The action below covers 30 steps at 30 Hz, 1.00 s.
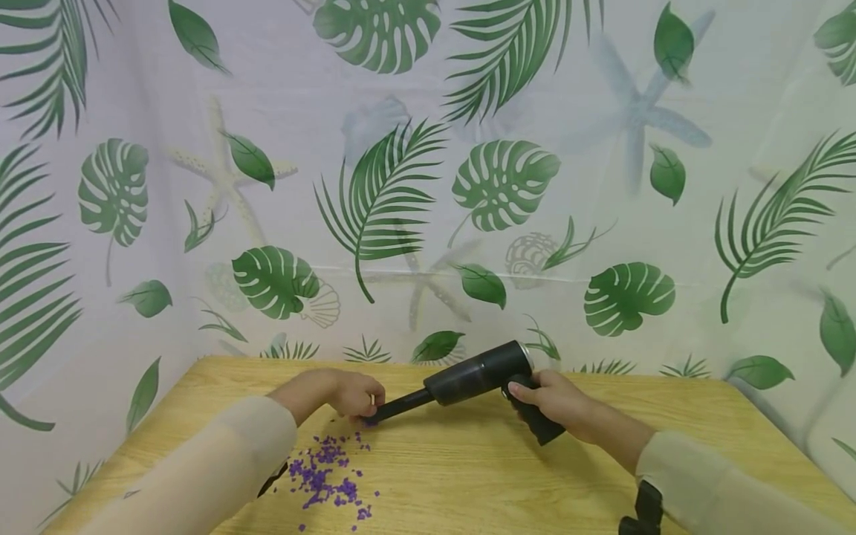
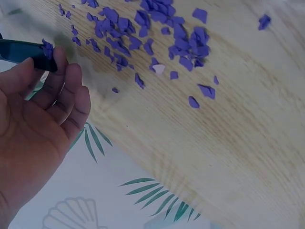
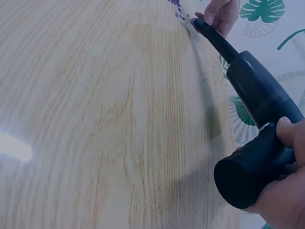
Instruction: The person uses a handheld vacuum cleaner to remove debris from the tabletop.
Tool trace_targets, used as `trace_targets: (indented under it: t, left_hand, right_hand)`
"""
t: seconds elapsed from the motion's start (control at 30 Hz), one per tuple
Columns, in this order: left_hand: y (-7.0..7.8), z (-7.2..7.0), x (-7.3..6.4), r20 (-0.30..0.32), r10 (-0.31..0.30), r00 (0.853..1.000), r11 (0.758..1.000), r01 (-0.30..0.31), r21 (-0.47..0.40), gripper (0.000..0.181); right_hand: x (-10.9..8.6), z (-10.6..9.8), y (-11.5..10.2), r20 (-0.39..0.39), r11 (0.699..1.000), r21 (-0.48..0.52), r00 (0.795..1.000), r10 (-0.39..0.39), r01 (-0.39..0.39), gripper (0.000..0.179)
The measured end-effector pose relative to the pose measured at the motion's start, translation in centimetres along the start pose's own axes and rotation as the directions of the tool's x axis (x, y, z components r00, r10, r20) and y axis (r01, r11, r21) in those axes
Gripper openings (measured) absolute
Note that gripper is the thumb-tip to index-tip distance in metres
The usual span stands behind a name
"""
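Observation:
A black handheld vacuum cleaner (image 1: 478,375) is held above the table, its narrow nozzle (image 1: 404,403) slanting down to the left. My right hand (image 1: 555,397) grips its handle, with the thumb near a button in the right wrist view. At the nozzle's tip, my left hand (image 1: 351,394) pinches the end between thumb and fingers. A purple scrap (image 2: 47,49) clings to the nozzle mouth in the left wrist view. Many small purple paper-like scraps (image 1: 321,475) lie scattered on the table just below the left hand. Among them is one pale pinkish piece (image 2: 158,69).
The wood-grain table (image 1: 455,483) ends at a wall covering (image 1: 428,312) printed with green leaves, shells and starfish. Dark straps show at both sleeves. A few stray scraps lie apart from the main scatter.

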<state>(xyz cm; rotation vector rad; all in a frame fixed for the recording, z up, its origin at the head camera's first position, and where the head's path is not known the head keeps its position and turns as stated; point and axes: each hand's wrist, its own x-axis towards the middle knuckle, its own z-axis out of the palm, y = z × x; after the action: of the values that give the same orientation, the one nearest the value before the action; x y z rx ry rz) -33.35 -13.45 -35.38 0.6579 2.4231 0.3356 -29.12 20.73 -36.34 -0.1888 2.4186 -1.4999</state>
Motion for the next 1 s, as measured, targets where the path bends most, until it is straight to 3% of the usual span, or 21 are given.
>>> trace_targets:
  t: [0.27, 0.4, 0.5, 0.7, 0.83, 1.0]
  left_hand:
    - [-0.9, -0.1, 0.5, -0.095, 0.105, 0.990, 0.993, -0.109, -0.034, 0.022]
    - [-1.2, 0.2, 0.6, -0.093, 0.100, 0.991, 0.987, -0.110, -0.114, 0.024]
    - [-1.3, 0.3, 0.6, -0.091, 0.077, 0.993, 0.989, -0.088, -0.121, 0.022]
    - [-1.7, 0.3, 0.5, -0.161, 0.091, 0.983, 0.996, -0.091, 0.010, 0.019]
    - [-2.1, 0.1, 0.4, -0.240, 0.136, 0.961, 0.988, -0.115, 0.100, 0.015]
    - [-2.5, 0.3, 0.4, -0.319, 0.155, 0.935, 0.984, -0.117, 0.135, 0.006]
  right_hand:
    - [-0.1, 0.2, -0.2, -0.036, 1.000, 0.014, 0.999, 0.021, -0.020, 0.041]
    - [0.0, 0.2, -0.1, -0.030, 1.000, 0.019, 0.999, 0.015, -0.014, 0.042]
    - [0.1, 0.2, 0.0, -0.030, 1.000, 0.025, 0.999, 0.011, -0.010, 0.042]
    - [0.2, 0.2, 0.1, -0.037, 1.000, 0.015, 0.999, 0.011, -0.011, 0.043]
    - [0.4, 0.4, 0.0, -0.045, 1.000, 0.014, 0.999, 0.024, -0.024, 0.043]
    - [0.9, 1.2, -0.2, -0.061, 0.999, 0.028, 0.997, 0.044, -0.042, 0.041]
